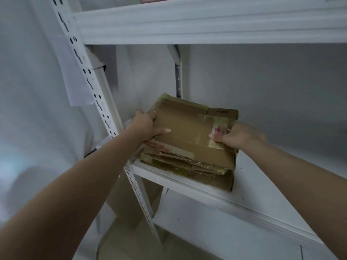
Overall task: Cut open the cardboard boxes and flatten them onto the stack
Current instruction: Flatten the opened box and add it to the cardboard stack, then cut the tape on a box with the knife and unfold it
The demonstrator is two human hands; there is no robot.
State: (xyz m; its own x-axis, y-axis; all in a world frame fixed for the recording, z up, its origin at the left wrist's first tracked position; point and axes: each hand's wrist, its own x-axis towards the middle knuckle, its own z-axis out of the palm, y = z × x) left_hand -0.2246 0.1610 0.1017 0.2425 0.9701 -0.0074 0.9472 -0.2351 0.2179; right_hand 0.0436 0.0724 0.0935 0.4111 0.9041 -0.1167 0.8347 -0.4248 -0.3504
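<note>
Item one, nearest: our two bare forearms, reaching up and forward from the lower corners of the view toward a white metal shelf (253,186).

Item two: our left hand (146,126), at the left edge of the top flattened cardboard box (185,128). We hold it with the thumb lying flat on the upper face and the fingers curled round the far left corner.

Item three: our right hand (236,136), at the right edge of the same box. We pinch it with the thumb pressed on a strip of pale tape (217,126) with red print; the other fingers are blurred and mostly hidden behind the edge.

Item four: the stack of flattened boxes (187,166) beneath that top piece. We count several crumpled brown layers with yellowish tape along their edges. The stack sits at the front left corner of the shelf, its lowest layer overhanging the front edge slightly. The top box lies on it, roughly aligned.

Item five: a perforated white upright (90,81) at the shelf's left front, with a sheet of white paper (75,76) hanging beside it.

Item six, farthest: a second shelf beam (206,25) above, and a white wall behind.

Item seven, below the shelf: more brown cardboard (129,209), dim and indistinct.
</note>
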